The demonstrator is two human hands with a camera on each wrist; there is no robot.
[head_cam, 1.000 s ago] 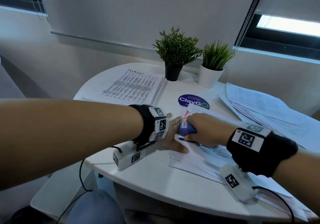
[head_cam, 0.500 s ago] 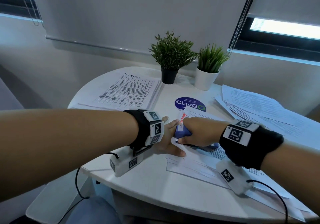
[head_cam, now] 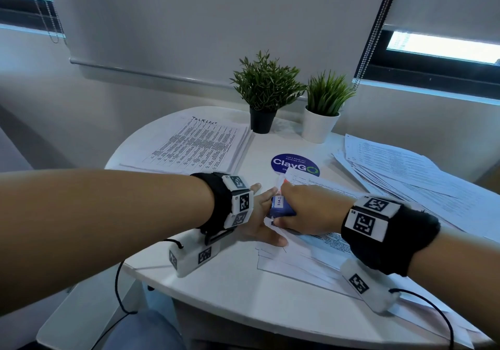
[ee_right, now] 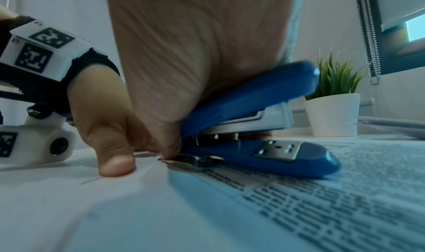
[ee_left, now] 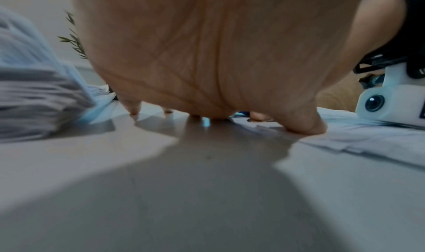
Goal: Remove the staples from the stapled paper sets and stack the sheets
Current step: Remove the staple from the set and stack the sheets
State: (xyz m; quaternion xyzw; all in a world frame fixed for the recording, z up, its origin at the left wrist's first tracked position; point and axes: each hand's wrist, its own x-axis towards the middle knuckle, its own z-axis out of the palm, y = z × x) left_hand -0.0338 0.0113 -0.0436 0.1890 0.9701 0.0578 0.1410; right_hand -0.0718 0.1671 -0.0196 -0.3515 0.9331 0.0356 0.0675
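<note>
1. Little has shifted over the last second: both hands sit where they were at the corner of the paper set, though the right hand [head_cam: 303,211] now seems pressed lower over the blue stapler [ee_right: 260,128].
2. That hand is wrapped around the stapler, whose rear metal remover tab lies on the stapled paper set [ee_right: 299,201] right at the thumb tip; the staple itself is too small to make out.
3. Flat and spread, the left hand [head_cam: 263,219] pins the paper set to the white table [head_cam: 216,290], its thumb touching the sheets just beside the tool.
4. To my eye the prying is mid-stroke, so this set is not yet loose.
5. 1 neat stack [head_cam: 194,146] waits at the far left; a fanned pile [head_cam: 405,171] lies well apart on the right.
</note>
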